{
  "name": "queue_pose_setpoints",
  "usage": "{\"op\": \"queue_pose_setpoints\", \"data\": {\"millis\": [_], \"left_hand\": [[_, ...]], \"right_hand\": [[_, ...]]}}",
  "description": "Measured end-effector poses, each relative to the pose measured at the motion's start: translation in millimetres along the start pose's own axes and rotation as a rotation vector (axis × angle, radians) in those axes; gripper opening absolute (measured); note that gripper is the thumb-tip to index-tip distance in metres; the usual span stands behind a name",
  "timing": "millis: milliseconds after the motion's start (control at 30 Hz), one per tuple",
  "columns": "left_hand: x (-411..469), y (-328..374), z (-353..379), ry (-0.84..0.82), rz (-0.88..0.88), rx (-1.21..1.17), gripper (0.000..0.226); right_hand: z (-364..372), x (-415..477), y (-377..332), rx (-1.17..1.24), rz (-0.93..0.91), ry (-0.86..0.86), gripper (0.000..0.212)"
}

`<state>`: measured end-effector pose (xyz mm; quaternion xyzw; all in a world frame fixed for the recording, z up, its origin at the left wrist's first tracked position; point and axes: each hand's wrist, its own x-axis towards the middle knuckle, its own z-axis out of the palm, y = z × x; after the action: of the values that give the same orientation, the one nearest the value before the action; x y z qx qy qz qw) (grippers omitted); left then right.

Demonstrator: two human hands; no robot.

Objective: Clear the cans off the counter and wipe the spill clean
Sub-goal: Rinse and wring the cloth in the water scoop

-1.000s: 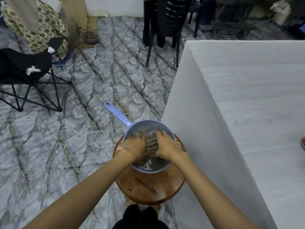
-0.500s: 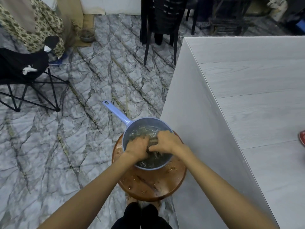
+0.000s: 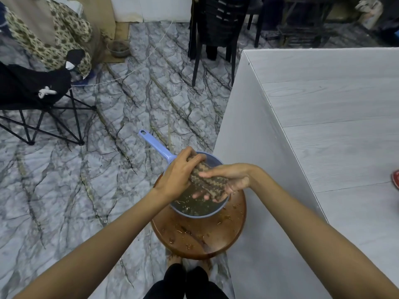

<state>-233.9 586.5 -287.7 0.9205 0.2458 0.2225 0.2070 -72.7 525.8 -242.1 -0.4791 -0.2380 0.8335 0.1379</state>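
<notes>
In the head view, the lower middle of the frame holds a round brown stool (image 3: pixel 200 236), its wet top speckled with small bits of debris. On it sits a light blue basin (image 3: pixel 195 213) with a long handle pointing toward the upper left, filled with murky water carrying floating specks. Just above the water, both hands wrap a rolled, zigzag-patterned cloth (image 3: pixel 207 178). The left hand (image 3: pixel 179 171) is curled tight around the cloth's upper left end, fingers folded over it; the right hand (image 3: pixel 228 180) grips the lower right end, thumb across the top and fingers (image 3: pixel 200 194) curled beneath. The right side of the frame is filled by the pale grey wood-grain counter (image 3: pixel 334 130), its white side panel just beside the stool. At the far right edge, on the counter, a red object (image 3: pixel 396 179) is cut off by the frame; what it is cannot be told. A black folding chair (image 3: pixel 32 93) stands at the upper left on the marbled floor (image 3: pixel 64 180).
</notes>
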Motion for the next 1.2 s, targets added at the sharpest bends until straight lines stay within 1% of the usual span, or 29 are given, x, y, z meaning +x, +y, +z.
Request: {"op": "queue_pose_setpoints", "data": {"millis": [33, 67, 100, 167, 200, 300, 333, 400, 433, 467, 500, 567, 600, 733, 800, 867, 933, 967, 1033, 1067, 1100, 1133, 1167, 1200], "left_hand": [[0, -3, 1, -0.028, 0.009, 0.034, 0.055], [-1, -7, 2, -0.072, 0.011, 0.071, 0.058], [-2, -10, 3, -0.128, 0.0, 0.102, 0.061], [-2, -12, 4, -0.23, -0.068, 0.152, 0.064], [-1, -12, 4, -0.286, -0.112, 0.171, 0.064], [2, -10, 5, -0.423, -0.235, 0.183, 0.061], [3, -8, 5, -0.444, -0.278, 0.17, 0.058], [3, -4, 7, -0.432, -0.383, 0.116, 0.054], [2, -3, 8, -0.404, -0.442, 0.076, 0.051], [2, 0, 9, -0.377, -0.502, 0.032, 0.047], [2, 2, 9, -0.354, -0.552, -0.014, 0.039], [3, 5, 8, -0.331, -0.634, -0.127, 0.014], [4, 6, 7, -0.321, -0.67, -0.202, 0.008], [1, 12, 2, -0.286, -0.852, -0.615, 0.011], [-3, 14, 0, -0.31, -0.961, -0.786, 0.012], [-6, 13, -2, -0.346, -1.041, -0.876, 0.005], [-7, 13, -3, -0.37, -1.079, -0.927, 0.011], [-8, 14, -2, -0.377, -1.091, -0.944, 0.013], [-10, 17, 0, -0.404, -1.076, -0.978, 0.01], [-10, 18, 0, -0.443, -1.033, -0.974, 0.016], [-9, 17, 1, -0.503, -0.973, -0.935, 0.027], [-8, 16, 2, -0.569, -0.903, -0.827, 0.04], [-6, 15, 1, -0.62, -0.832, -0.644, 0.05], [-5, 14, -1, -0.633, -0.764, -0.412, 0.054]], "right_hand": [[1, 0, -2, -0.069, 0.039, 0.007, 0.035], [2, 2, -4, -0.134, 0.074, 0.046, 0.023], [3, 4, -6, -0.201, 0.101, 0.119, 0.013], [6, 10, -9, -0.385, 0.115, 0.329, 0.021], [10, 13, -11, -0.521, 0.109, 0.432, 0.023], [21, 18, -13, -1.118, 0.075, 0.683, 0.021], [25, 18, -13, -1.26, 0.057, 0.747, 0.026], [27, 17, -13, -1.41, -0.002, 0.842, 0.032], [27, 17, -14, -1.473, -0.043, 0.87, 0.027], [25, 18, -15, -1.531, -0.076, 0.893, 0.017], [24, 19, -16, -1.572, -0.104, 0.913, 0.007], [23, 23, -17, -1.633, -0.126, 0.94, 0.015], [22, 25, -17, -1.649, -0.136, 0.944, 0.018], [19, 33, -18, -1.708, -0.172, 0.933, 0.022], [19, 35, -18, -1.751, -0.188, 0.919, 0.022], [20, 36, -17, -1.785, -0.2, 0.911, 0.023], [21, 38, -16, -1.8, -0.2, 0.902, 0.026], [21, 39, -15, -1.798, -0.195, 0.896, 0.026], [18, 38, -16, -1.791, -0.194, 0.895, 0.026], [16, 37, -18, -1.777, -0.191, 0.896, 0.027], [13, 34, -19, -1.751, -0.177, 0.888, 0.03], [10, 30, -21, -1.702, -0.148, 0.864, 0.034], [9, 27, -22, -1.635, -0.115, 0.826, 0.04], [9, 25, -22, -1.566, -0.085, 0.785, 0.045]]}}
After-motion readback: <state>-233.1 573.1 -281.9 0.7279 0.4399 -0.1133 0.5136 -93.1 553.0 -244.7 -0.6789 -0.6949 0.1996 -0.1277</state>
